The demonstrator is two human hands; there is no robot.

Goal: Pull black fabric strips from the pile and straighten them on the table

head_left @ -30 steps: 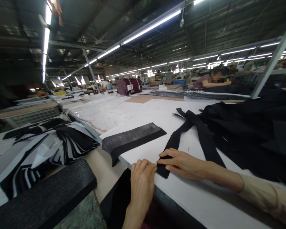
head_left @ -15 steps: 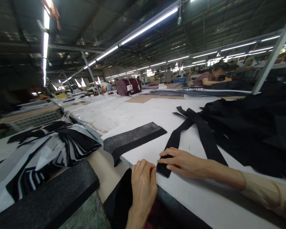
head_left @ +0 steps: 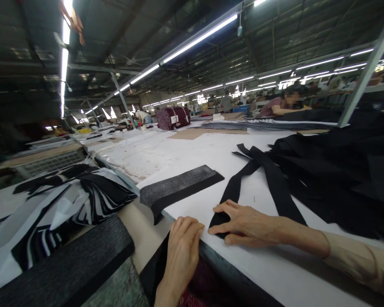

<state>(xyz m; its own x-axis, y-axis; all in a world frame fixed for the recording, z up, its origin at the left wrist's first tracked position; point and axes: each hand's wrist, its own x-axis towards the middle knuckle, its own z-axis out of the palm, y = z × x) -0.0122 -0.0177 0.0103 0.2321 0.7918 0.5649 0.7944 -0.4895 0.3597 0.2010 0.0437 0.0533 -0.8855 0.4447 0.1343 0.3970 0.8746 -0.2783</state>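
Observation:
My right hand [head_left: 243,224] lies flat on the near end of a long black fabric strip [head_left: 235,189] on the white table [head_left: 211,162], with fingers stretched out and pressing it down. At the table's near edge, just left of the strip's end, rests my left hand [head_left: 182,247]. Its fingers are curled over the edge and hold nothing I can see. A dark grey felt strip [head_left: 179,187] lies a little beyond both hands, overhanging the edge.
A big heap of black fabric [head_left: 336,170] fills the right side. Black-and-white cut pieces [head_left: 67,200] and a dark grey stack [head_left: 64,264] lie at left. A maroon bundle [head_left: 173,117] stands far back. A seated person [head_left: 284,106] works at a distant table.
My left hand has slid back off the strip's end to the table edge. My right hand has shifted slightly toward me along the strip.

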